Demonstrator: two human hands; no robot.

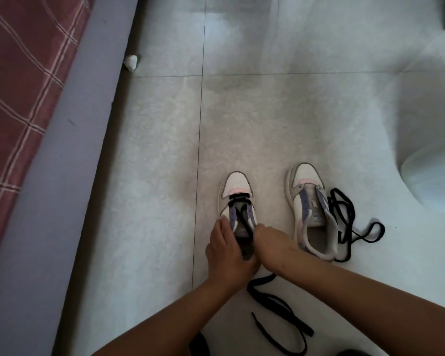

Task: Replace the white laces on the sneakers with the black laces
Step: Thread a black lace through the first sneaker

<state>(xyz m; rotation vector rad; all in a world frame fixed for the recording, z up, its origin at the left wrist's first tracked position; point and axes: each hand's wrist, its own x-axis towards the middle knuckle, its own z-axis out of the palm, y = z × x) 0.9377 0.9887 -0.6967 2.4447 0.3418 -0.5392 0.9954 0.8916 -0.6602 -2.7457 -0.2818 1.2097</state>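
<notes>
Both hands grip the left sneaker (238, 199): left hand (228, 249) curled around its collar, right hand (270, 244) pinching its black lace (242, 217). Right of it stands the unlaced sneaker (310, 209), another lace (350, 222) beside; open floor (267, 111) beyond.

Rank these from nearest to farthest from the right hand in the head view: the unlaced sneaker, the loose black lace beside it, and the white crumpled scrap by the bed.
1. Unlaced sneaker: just to the right of the right hand.
2. Loose black lace: on the floor beyond that sneaker's right side.
3. White crumpled scrap: far up-left, against the bed base.
</notes>
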